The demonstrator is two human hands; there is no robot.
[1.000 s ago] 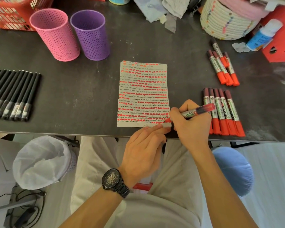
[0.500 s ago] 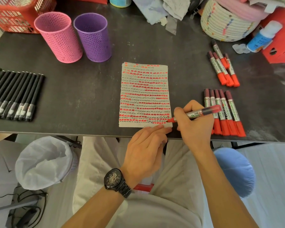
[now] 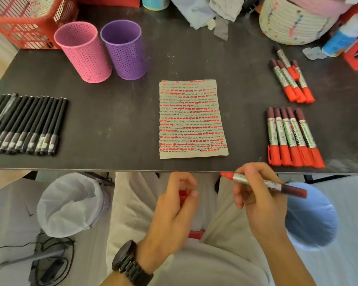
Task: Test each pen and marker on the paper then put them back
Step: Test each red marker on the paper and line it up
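My right hand (image 3: 256,195) grips an uncapped red marker (image 3: 277,185) just below the table's front edge, its tip pointing left. My left hand (image 3: 174,211) holds the red cap (image 3: 183,196) over my lap, a short way left of the tip. The paper (image 3: 191,118), covered in rows of red dashes and black scribbles, lies in the middle of the dark table (image 3: 116,120). Two groups of capped red markers lie at the right, one near (image 3: 291,137) and one far (image 3: 289,81). A row of black pens (image 3: 25,124) lies at the left.
A pink mesh cup (image 3: 84,52) and a purple mesh cup (image 3: 123,50) stand behind the paper to the left. A red basket (image 3: 27,21) is at the back left, a woven basket (image 3: 293,21) at the back right. A white-lined bin (image 3: 70,203) stands under the table's left side.
My right hand lifted the marker off the paper and drew it back below the table edge. My left hand left the paper's bottom edge and now holds the cap over my lap.
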